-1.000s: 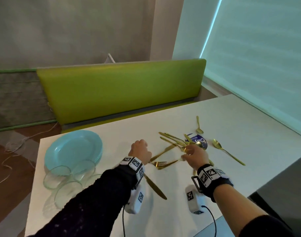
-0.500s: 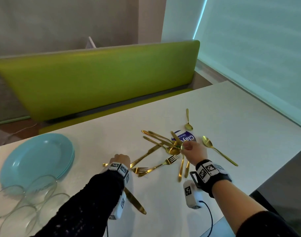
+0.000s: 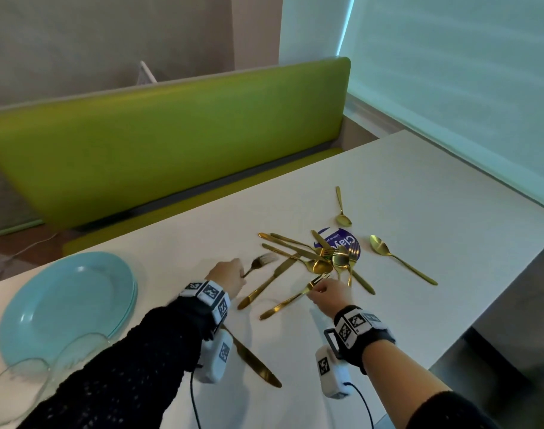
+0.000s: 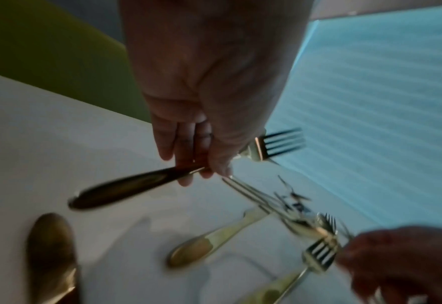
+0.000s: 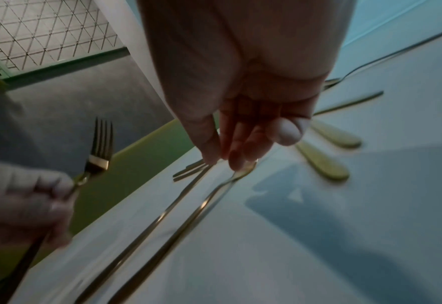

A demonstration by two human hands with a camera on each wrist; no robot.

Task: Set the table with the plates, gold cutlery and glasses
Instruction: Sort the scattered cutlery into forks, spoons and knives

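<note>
My left hand (image 3: 240, 274) grips a gold fork (image 3: 261, 262) by its handle and holds it just above the white table (image 3: 434, 193), tines pointing right. In the left wrist view the fingers (image 4: 188, 164) curl round that fork (image 4: 126, 186). My right hand (image 3: 311, 293) pinches the neck of a second gold fork (image 3: 283, 305), which lies on the table; the right wrist view shows the fingertips (image 5: 236, 162) on it. A pile of gold cutlery (image 3: 320, 258) lies beyond both hands. Stacked light-blue plates (image 3: 66, 301) sit at the left, with clear glasses (image 3: 20, 385) in front of them.
A gold knife (image 3: 252, 361) lies near the table's front edge under my left wrist, and another knife (image 3: 266, 286) lies between my hands. Two spoons (image 3: 397, 261) (image 3: 342, 212) lie apart on the right. A purple round sticker (image 3: 345, 241) is under the pile. A green bench (image 3: 171, 144) stands behind.
My left hand has lifted one fork off the table. My right hand has drawn back from the pile and now pinches the fork lying nearer to me.
</note>
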